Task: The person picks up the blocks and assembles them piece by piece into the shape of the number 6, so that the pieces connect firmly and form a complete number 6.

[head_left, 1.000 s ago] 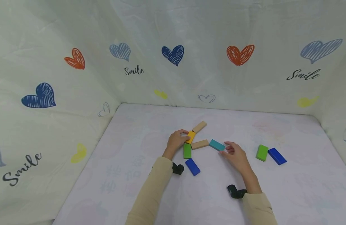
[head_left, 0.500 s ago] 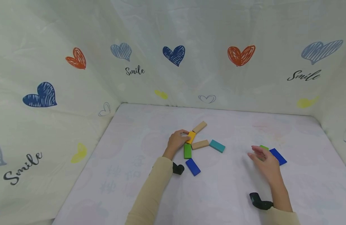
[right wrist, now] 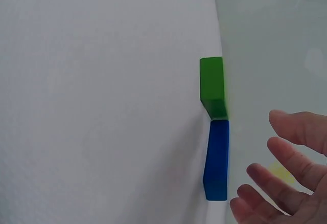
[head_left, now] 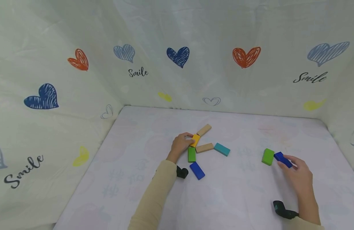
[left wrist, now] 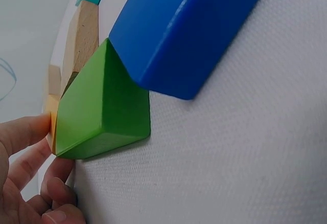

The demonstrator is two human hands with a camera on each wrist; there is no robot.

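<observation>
My left hand (head_left: 181, 145) pinches a yellow block (head_left: 196, 139) between thumb and fingers; in the left wrist view that block (left wrist: 52, 116) is mostly hidden behind a green block (left wrist: 102, 106). Joined to it on the table are two plain wooden blocks (head_left: 204, 148), the green block and a teal block (head_left: 222, 149), with a blue block (head_left: 197, 170) below. My right hand (head_left: 300, 177) reaches over a second blue block (head_left: 282, 159) at the right. In the right wrist view its fingers (right wrist: 286, 157) are spread, with a gap between them and that blue block (right wrist: 217, 160).
Another green block (head_left: 268, 157) lies just left of the right-hand blue block, nearly end to end in the right wrist view. Each wrist carries a black camera (head_left: 284, 210). A white patterned curtain (head_left: 211, 64) stands behind the white table (head_left: 228, 198).
My right hand has left the teal block and moved right, past the green block, to over the far blue block. The left hand has stayed at the yellow block.
</observation>
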